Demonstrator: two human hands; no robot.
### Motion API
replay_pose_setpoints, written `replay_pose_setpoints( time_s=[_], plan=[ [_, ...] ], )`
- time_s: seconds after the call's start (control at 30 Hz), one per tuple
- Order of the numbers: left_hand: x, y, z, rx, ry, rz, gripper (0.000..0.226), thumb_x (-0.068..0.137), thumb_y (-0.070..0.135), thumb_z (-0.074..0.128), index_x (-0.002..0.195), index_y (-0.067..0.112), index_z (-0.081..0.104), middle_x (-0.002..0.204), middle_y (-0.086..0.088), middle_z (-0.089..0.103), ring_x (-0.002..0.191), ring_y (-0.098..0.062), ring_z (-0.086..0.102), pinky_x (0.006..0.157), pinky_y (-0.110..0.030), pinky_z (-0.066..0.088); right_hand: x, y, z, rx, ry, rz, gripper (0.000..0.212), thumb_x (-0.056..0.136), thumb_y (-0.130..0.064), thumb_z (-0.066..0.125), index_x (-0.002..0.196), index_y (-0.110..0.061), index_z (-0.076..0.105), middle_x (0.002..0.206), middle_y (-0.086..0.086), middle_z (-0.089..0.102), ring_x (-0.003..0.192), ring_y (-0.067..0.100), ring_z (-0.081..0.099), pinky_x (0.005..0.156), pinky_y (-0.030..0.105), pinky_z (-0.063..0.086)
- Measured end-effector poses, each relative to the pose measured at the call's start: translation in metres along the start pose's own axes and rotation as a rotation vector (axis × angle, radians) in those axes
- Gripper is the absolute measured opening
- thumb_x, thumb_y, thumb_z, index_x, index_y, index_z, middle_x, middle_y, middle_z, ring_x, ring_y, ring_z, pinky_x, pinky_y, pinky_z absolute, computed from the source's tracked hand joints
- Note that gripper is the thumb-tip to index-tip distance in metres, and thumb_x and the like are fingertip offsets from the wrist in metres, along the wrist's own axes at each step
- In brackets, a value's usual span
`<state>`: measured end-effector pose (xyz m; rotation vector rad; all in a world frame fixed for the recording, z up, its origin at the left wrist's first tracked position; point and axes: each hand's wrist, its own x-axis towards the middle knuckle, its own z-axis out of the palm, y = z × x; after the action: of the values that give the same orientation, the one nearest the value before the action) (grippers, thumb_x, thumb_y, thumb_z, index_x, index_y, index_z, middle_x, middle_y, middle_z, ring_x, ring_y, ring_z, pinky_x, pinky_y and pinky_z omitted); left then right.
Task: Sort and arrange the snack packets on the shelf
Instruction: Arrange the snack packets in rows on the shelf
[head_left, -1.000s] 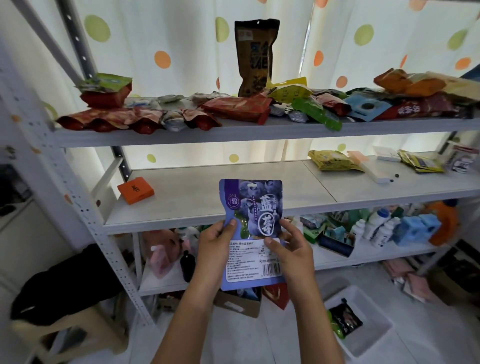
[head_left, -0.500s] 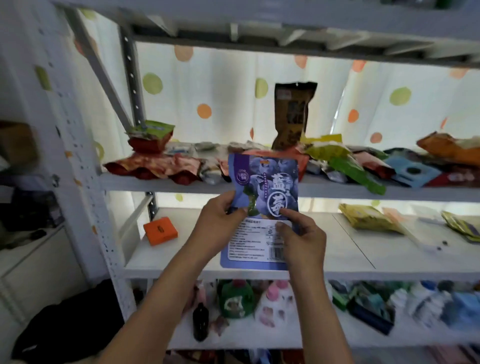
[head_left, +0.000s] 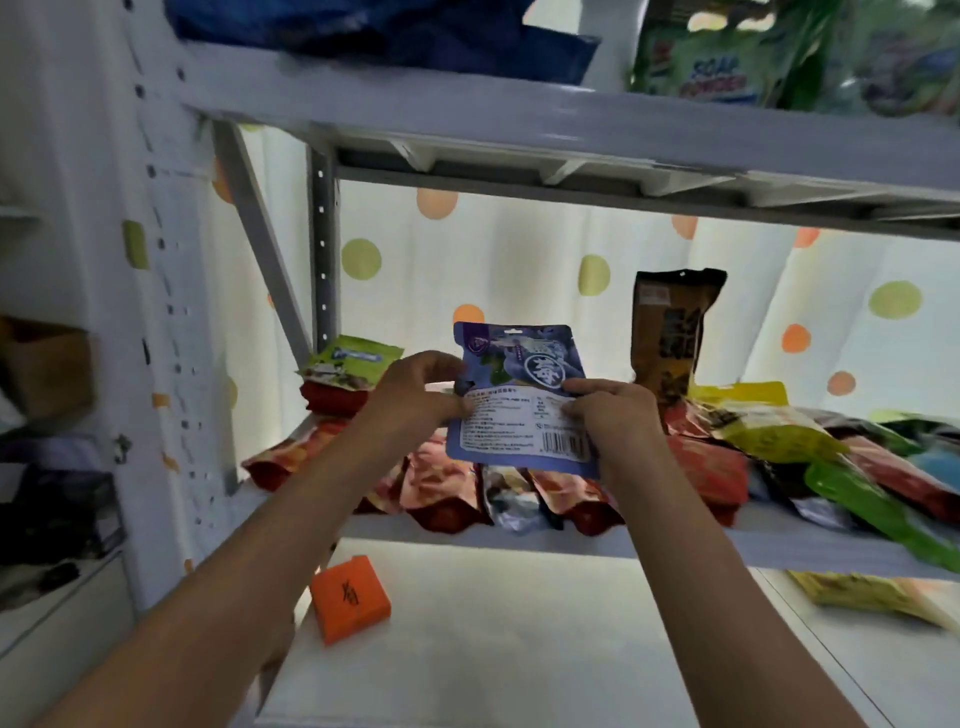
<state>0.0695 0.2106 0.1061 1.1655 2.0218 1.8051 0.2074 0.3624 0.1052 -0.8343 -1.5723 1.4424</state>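
Above cluttered shelf (head_left: 675, 545): purple-blue blueberry packet (head_left: 519, 395), barcoded.

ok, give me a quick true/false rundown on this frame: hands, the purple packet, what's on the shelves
1. Both hands hold the purple packet, the left hand at its left edge, the right hand at its right. True.
2. The purple packet lies flat on the shelf. False: it is held upright above the snack pile.
3. A brown packet stands upright behind the pile. True.
4. The orange box sits on the same shelf as the snacks. False: it is on the shelf below.
5. A soap powder bag is on the level above. True.
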Motion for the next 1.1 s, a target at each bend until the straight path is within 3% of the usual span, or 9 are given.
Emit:
replay_pose_setpoints(
  time_s=[0.1, 0.2, 0.3, 0.47, 0.53, 0.67, 0.83, 0.97, 1.1],
  plan=[
    [0.033, -0.013, -0.013, 0.044, -0.014, 0.017, 0.046, 0.081, -0.007, 0.068, 0.122, 0.013, 0.06, 0.13, 0.003, 0.054, 0.098, -0.016, 0.063, 0.081, -0.036, 0.052, 0.04, 0.001, 0.038, -0.054, -0.001, 0.034, 0.026, 0.084, 0.009, 0.058, 0.077, -0.011, 0.073, 0.093, 0.016, 0.07, 0.076, 0.029, 0.068, 0.077, 0.041, 0.061],
    [0.069, -0.032, -0.023, 0.137, -0.004, 0.071, 0.052, 0.08, -0.011, 0.064, 0.121, 0.02, 0.057, 0.132, 0.0, 0.051, 0.113, -0.021, 0.06, 0.079, -0.036, 0.054, 0.076, 0.008, 0.072, -0.101, -0.006, 0.057, 0.023, 0.084, 0.006, 0.061, 0.075, -0.011, 0.074, 0.113, 0.017, 0.068, 0.073, 0.026, 0.067, 0.069, 0.038, 0.062],
    [0.099, -0.047, -0.027, 0.4, 0.021, 0.165, 0.04, 0.081, -0.008, 0.061, 0.109, 0.021, 0.064, 0.131, -0.006, 0.055, 0.124, -0.024, 0.052, 0.092, -0.031, 0.045, 0.1, 0.014, 0.093, -0.214, -0.094, 0.079, 0.01, 0.087, 0.003, 0.06, 0.088, -0.001, 0.069, 0.097, 0.009, 0.068, 0.071, 0.021, 0.061, 0.084, 0.045, 0.057],
    [0.124, -0.056, -0.028, 0.629, 0.058, 0.135, 0.047, 0.083, -0.016, 0.047, 0.106, 0.016, 0.072, 0.132, -0.007, 0.059, 0.122, -0.023, 0.053, 0.086, -0.022, 0.038, 0.129, 0.024, 0.113, -0.324, -0.3, 0.117, 0.014, 0.084, 0.005, 0.062, 0.097, 0.01, 0.065, 0.101, 0.022, 0.068, 0.09, 0.035, 0.069, 0.082, 0.049, 0.059],
    [0.132, -0.059, -0.031, 0.691, 0.055, 0.073, 0.046, 0.085, -0.014, 0.046, 0.107, 0.017, 0.072, 0.134, -0.008, 0.058, 0.116, -0.025, 0.057, 0.079, -0.021, 0.038, 0.14, 0.029, 0.116, -0.384, -0.417, 0.094, 0.023, 0.085, 0.003, 0.062, 0.107, 0.01, 0.066, 0.102, 0.02, 0.067, 0.091, 0.03, 0.068, 0.083, 0.049, 0.059],
    [0.144, -0.07, -0.03, 0.836, -0.027, -0.087, 0.042, 0.089, -0.008, 0.044, 0.108, 0.02, 0.07, 0.128, -0.012, 0.059, 0.074, -0.017, 0.057, 0.057, -0.023, 0.041, 0.163, 0.042, 0.117, -0.753, -0.715, 0.027, 0.031, 0.087, -0.005, 0.065, 0.118, -0.008, 0.068, 0.118, 0.011, 0.068, 0.088, 0.017, 0.065, 0.074, 0.031, 0.058],
    [0.164, -0.084, -0.012, 0.985, -0.112, -0.104, 0.033, 0.089, -0.003, 0.055, 0.11, 0.016, 0.071, 0.124, -0.009, 0.064, 0.109, -0.023, 0.061, 0.082, -0.026, 0.048, 0.183, 0.048, 0.121, -0.905, -0.953, 0.007, 0.029, 0.09, 0.001, 0.06, 0.119, 0.001, 0.067, 0.121, 0.013, 0.068, 0.095, 0.018, 0.066, 0.084, 0.04, 0.059],
    [0.18, -0.094, 0.005, 1.029, -0.251, -0.1, 0.029, 0.092, 0.011, 0.056, 0.116, 0.019, 0.069, 0.13, -0.006, 0.06, 0.114, -0.022, 0.058, 0.091, -0.028, 0.048, 0.213, 0.046, 0.128, -0.893, -0.775, -0.118, 0.023, 0.085, 0.001, 0.055, 0.103, 0.009, 0.068, 0.099, 0.025, 0.072, 0.079, 0.032, 0.07, 0.064, 0.035, 0.056],
    [0.186, -0.109, 0.012, 1.151, -0.297, -0.112, 0.026, 0.091, 0.024, 0.051, 0.104, 0.014, 0.072, 0.114, -0.006, 0.067, 0.101, -0.022, 0.062, 0.089, -0.034, 0.052, 0.246, 0.06, 0.139, -1.163, -0.611, -0.468, 0.037, 0.081, -0.002, 0.055, 0.115, -0.008, 0.068, 0.12, 0.011, 0.065, 0.11, 0.028, 0.062, 0.093, 0.035, 0.052]
  ],
)
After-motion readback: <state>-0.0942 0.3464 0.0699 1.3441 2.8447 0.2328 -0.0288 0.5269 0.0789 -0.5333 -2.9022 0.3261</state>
